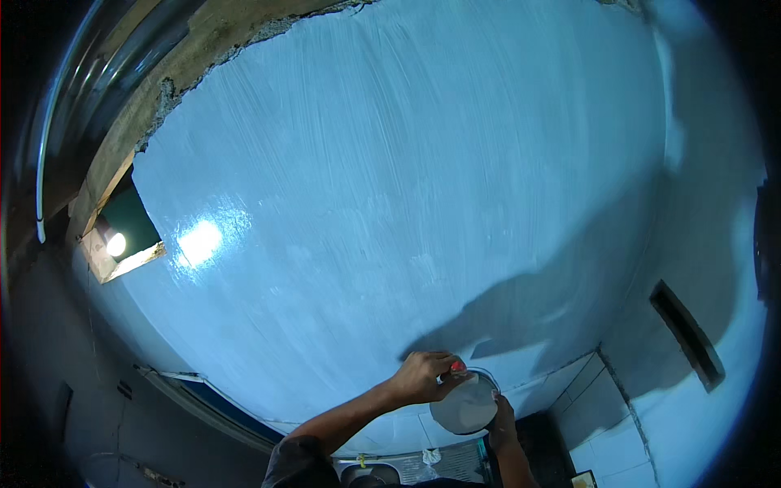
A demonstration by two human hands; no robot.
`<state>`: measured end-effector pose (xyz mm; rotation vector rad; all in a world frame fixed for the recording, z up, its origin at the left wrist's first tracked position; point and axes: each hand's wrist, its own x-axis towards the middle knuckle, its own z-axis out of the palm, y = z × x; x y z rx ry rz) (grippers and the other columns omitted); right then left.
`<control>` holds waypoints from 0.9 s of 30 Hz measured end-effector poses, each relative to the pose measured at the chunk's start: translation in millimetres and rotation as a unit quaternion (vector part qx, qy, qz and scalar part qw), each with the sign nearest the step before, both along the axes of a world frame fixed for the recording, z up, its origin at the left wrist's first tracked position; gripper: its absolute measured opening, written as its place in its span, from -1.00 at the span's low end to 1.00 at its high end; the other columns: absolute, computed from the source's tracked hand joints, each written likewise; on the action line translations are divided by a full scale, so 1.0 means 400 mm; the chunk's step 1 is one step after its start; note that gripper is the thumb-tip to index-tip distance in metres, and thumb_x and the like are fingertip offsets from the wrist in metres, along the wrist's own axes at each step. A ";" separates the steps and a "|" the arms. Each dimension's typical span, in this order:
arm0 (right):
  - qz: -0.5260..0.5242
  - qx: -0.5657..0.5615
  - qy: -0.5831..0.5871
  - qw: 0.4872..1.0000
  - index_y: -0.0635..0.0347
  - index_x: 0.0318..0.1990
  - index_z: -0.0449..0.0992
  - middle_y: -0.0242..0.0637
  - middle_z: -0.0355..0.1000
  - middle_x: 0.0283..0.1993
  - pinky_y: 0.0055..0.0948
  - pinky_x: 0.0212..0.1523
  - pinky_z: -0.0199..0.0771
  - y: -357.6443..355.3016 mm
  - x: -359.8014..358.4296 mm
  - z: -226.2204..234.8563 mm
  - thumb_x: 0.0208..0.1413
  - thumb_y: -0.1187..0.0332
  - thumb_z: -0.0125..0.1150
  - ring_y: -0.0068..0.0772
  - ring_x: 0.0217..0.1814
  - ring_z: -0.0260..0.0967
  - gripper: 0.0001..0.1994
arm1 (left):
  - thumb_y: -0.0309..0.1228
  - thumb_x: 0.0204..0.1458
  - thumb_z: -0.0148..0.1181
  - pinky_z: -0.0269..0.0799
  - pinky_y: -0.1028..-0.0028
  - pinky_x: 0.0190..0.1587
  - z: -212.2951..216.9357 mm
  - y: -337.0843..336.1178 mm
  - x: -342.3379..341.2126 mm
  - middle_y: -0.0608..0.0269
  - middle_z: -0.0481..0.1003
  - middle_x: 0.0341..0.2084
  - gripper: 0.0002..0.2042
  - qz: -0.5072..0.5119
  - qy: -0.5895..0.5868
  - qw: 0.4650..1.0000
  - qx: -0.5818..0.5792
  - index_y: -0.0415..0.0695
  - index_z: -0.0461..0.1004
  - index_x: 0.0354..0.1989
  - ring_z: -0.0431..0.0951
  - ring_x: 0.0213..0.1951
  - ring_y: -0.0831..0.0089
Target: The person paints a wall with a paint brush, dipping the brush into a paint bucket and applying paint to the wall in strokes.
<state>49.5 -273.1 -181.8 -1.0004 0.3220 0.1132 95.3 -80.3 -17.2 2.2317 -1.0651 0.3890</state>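
Broadly, wall: pale blue and streaked, filling the centre and upper part of the frame; it stands beyond both hands.
Shadow: dark, lying across the wall right of centre and narrowing to a tip just above the left hand in the frame.
Left forearm: enters at the lower edge, left of centre, and slants upward to the right.
Round container: lower part of the frame, right of centre, between the two hands; mouth turned toward the viewer, pale inside; its circular outline gives no long axis.
Left hand: at the container's upper left; fingers bent, pinching a small red item; whether they also touch the rim cannot be told.
Right hand: at the container's right side, fingers closed on it, partly hidden; of the two hands, the one plainly in contact.
Small red item: at the left fingertips, beside the container's upper rim; mostly covered, so its kind and long axis cannot be told.
Fingers to container: the mouth lies below and to the right of the left fingers, just beside them; depth between them is uncertain.
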 end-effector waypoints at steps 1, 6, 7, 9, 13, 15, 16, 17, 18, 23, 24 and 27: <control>0.006 -0.001 0.000 1.000 0.20 -0.09 0.37 -0.27 0.38 -0.17 -0.38 -0.14 0.35 -0.003 0.003 0.005 0.13 0.03 -0.03 -0.40 -0.13 0.36 -0.59 | -0.43 -0.10 0.32 0.43 0.44 -0.57 0.007 -0.002 0.002 0.19 0.52 -0.54 -0.87 0.006 0.000 1.000 -0.001 -0.20 0.52 -0.44 0.51 -0.57 0.41; 0.051 -0.016 -0.109 0.993 0.19 -0.09 0.38 -0.28 0.37 -0.19 -0.42 -0.18 0.37 -0.032 0.015 -0.011 0.15 0.02 -0.04 -0.43 -0.16 0.38 -0.59 | -0.48 -0.14 0.34 0.46 0.45 -0.55 0.076 -0.008 0.002 0.21 0.51 -0.53 -0.88 -0.023 -0.040 0.999 -0.026 -0.18 0.51 -0.45 0.50 -0.58 0.42; 0.057 -0.016 -0.109 0.992 0.19 -0.09 0.38 -0.28 0.37 -0.19 -0.42 -0.18 0.37 -0.033 0.021 -0.010 0.15 0.02 -0.04 -0.43 -0.16 0.38 -0.59 | -0.48 -0.14 0.34 0.46 0.45 -0.55 0.107 -0.005 -0.003 0.21 0.51 -0.53 -0.88 -0.017 -0.040 0.999 -0.026 -0.18 0.51 -0.45 0.50 -0.58 0.42; 0.041 0.016 0.022 0.999 0.17 -0.09 0.38 -0.29 0.37 -0.19 -0.44 -0.17 0.36 -0.031 0.038 -0.004 0.16 0.04 -0.05 -0.42 -0.16 0.37 -0.62 | -0.43 -0.10 0.30 0.40 0.44 -0.59 0.186 0.000 -0.006 0.18 0.46 -0.61 -0.87 -0.013 -0.146 0.989 -0.007 -0.20 0.50 -0.47 0.47 -0.64 0.34; 0.049 -0.010 0.064 0.997 0.16 -0.09 0.38 -0.29 0.37 -0.19 -0.44 -0.15 0.36 -0.025 0.055 0.006 0.17 0.06 -0.07 -0.41 -0.15 0.37 -0.63 | -0.45 -0.13 0.30 0.38 0.46 -0.59 0.370 0.033 -0.015 0.20 0.45 -0.60 -0.89 0.054 -0.224 0.973 -0.011 -0.18 0.50 -0.45 0.46 -0.65 0.36; 0.055 -0.007 0.076 0.996 0.18 -0.09 0.38 -0.29 0.37 -0.20 -0.43 -0.16 0.36 -0.017 0.050 0.015 0.17 0.09 -0.06 -0.42 -0.16 0.36 -0.65 | -0.46 -0.11 0.29 0.37 0.51 -0.60 0.457 0.046 -0.007 0.19 0.45 -0.62 -0.90 0.072 -0.293 0.953 -0.022 -0.18 0.50 -0.46 0.44 -0.66 0.43; 0.055 -0.006 0.079 0.995 0.18 -0.09 0.38 -0.29 0.37 -0.20 -0.43 -0.16 0.36 -0.027 0.050 -0.038 0.17 0.09 -0.06 -0.42 -0.16 0.36 -0.65 | -0.50 -0.08 0.25 0.40 0.55 -0.54 0.507 0.058 -0.012 0.17 0.49 -0.53 -0.91 0.074 -0.281 0.957 -0.004 -0.18 0.51 -0.38 0.49 -0.55 0.49; 0.051 -0.118 -0.070 0.989 0.18 -0.10 0.39 -0.30 0.37 -0.21 -0.42 -0.18 0.36 -0.038 0.059 -0.124 0.16 0.09 -0.04 -0.42 -0.17 0.36 -0.65 | -0.53 -0.04 0.22 0.44 0.58 -0.48 0.560 0.064 -0.014 0.15 0.53 -0.43 -0.89 0.077 -0.272 0.959 0.014 -0.19 0.52 -0.30 0.55 -0.43 0.56; 0.050 -0.226 -0.220 0.948 0.18 -0.10 0.40 -0.30 0.37 -0.22 -0.41 -0.19 0.37 -0.040 0.068 -0.172 0.16 0.10 -0.02 -0.43 -0.18 0.36 -0.66 | -0.48 -0.04 0.24 0.40 0.57 -0.55 0.604 0.062 -0.005 0.19 0.50 -0.54 -0.92 0.077 -0.338 0.938 -0.008 -0.19 0.52 -0.38 0.48 -0.56 0.57; 0.068 -0.065 0.051 0.994 0.16 -0.14 0.41 -0.34 0.36 -0.27 -0.43 -0.24 0.35 -0.027 0.062 -0.128 0.15 0.10 0.00 -0.47 -0.22 0.35 -0.68 | -0.37 -0.02 0.27 0.37 0.56 -0.61 0.784 0.059 0.027 0.17 0.49 -0.68 -0.83 0.144 -0.462 0.874 0.038 -0.24 0.52 -0.46 0.46 -0.68 0.56; 0.069 -0.057 0.075 0.993 0.14 -0.16 0.42 -0.36 0.35 -0.31 -0.45 -0.28 0.34 -0.026 0.055 -0.110 0.15 0.10 0.00 -0.49 -0.26 0.34 -0.69 | -0.33 -0.02 0.28 0.40 0.54 -0.59 0.811 0.062 0.027 0.18 0.51 -0.65 -0.81 0.141 -0.464 0.874 0.044 -0.21 0.52 -0.43 0.51 -0.63 0.52; 0.040 -0.093 -0.022 0.995 0.10 -0.19 0.42 -0.41 0.33 -0.37 -0.48 -0.39 0.29 -0.040 0.077 -0.276 0.14 0.08 0.01 -0.56 -0.35 0.31 -0.71 | -0.31 -0.03 0.28 0.43 0.52 -0.56 0.886 0.068 0.058 0.21 0.53 -0.59 -0.81 0.120 -0.544 0.830 0.037 -0.17 0.51 -0.38 0.53 -0.60 0.47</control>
